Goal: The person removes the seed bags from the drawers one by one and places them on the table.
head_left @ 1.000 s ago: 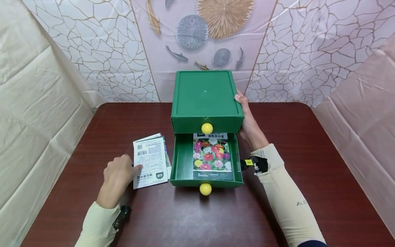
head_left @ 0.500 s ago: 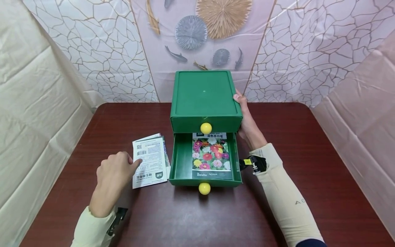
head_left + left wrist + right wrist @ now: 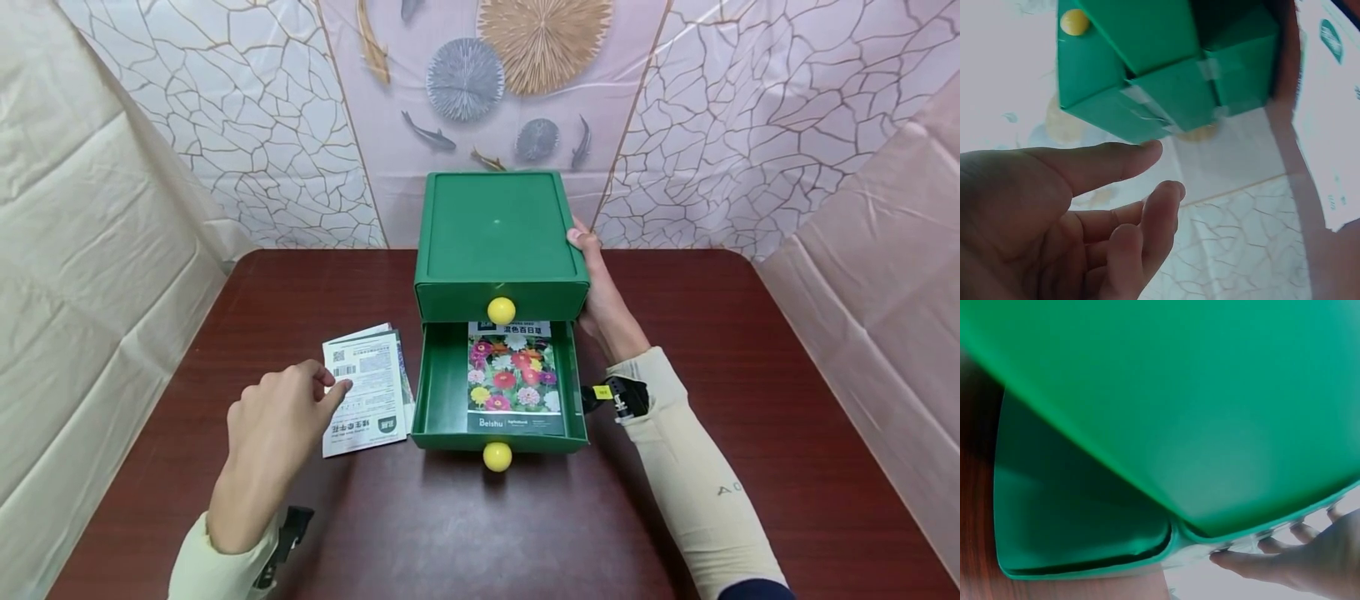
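Observation:
A green two-tier drawer box (image 3: 491, 229) with yellow knobs stands mid-table. Its upper drawer is shut and its lower drawer (image 3: 444, 383) is pulled out. A flower-printed seed packet (image 3: 517, 379) lies face up inside that drawer. To the left, a small stack of seed packets (image 3: 365, 396) rests on the table, printed back uppermost. My left hand (image 3: 272, 429) hovers beside and above the stack's left edge; the left wrist view shows thumb and loosely bent fingers apart, holding nothing. My right hand (image 3: 611, 304) rests against the box's right side, its fingers extended along the side in the right wrist view.
The dark red wooden table (image 3: 750, 400) carries the box and packets. A patterned backdrop (image 3: 697, 125) hangs behind the table's far edge, with pale cloth (image 3: 112, 275) at the left and right sides.
My left hand has drawn back from the stack, toward the lower left, and its fingers have loosened. The packets stay in place, and my right hand remains against the box.

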The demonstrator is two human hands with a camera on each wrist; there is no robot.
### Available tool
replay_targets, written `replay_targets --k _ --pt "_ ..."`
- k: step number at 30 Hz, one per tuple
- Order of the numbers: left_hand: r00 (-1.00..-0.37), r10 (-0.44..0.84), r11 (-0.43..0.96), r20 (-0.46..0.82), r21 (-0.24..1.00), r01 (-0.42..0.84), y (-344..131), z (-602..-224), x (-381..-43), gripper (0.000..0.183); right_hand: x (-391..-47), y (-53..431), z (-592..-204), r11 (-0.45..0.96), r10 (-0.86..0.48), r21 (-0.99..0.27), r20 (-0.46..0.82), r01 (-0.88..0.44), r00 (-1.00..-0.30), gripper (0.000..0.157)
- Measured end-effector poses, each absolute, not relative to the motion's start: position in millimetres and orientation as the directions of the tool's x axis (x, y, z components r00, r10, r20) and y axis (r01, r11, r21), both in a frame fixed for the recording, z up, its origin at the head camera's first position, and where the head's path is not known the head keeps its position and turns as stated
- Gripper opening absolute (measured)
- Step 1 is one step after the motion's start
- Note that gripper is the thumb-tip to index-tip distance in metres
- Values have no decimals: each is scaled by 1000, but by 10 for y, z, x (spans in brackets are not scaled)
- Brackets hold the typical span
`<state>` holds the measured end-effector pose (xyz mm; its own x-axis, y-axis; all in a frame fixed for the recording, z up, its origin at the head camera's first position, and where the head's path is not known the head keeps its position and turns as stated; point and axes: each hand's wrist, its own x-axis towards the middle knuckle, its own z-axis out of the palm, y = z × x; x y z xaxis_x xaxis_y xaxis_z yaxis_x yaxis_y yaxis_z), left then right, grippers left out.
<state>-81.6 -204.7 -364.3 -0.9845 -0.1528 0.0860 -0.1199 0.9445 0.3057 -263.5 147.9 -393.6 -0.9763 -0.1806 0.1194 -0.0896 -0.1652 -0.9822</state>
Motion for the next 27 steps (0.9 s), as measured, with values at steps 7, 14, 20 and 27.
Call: replay_targets --k 7,14,20,27 --pt "-986 -119 941 120 329 -74 -1895 -3487 -759 30 -2629 1477 -3934 -161 -167 -984 102 -75 -981 70" --pt "-982 -85 933 168 358 -20 -1733 -3384 -740 31 -2636 1460 -3925 -168 -155 -985 54 -28 -986 73" --pt "-986 -24 930 165 366 39 -1569 -3328 -741 26 -2638 1443 -3896 -155 -158 -988 46 -21 -986 72" --pt "-990 84 890 117 438 127 -1380 -3370 -790 23 -2609 1479 -3878 -130 -146 -991 27 -8 -989 71"
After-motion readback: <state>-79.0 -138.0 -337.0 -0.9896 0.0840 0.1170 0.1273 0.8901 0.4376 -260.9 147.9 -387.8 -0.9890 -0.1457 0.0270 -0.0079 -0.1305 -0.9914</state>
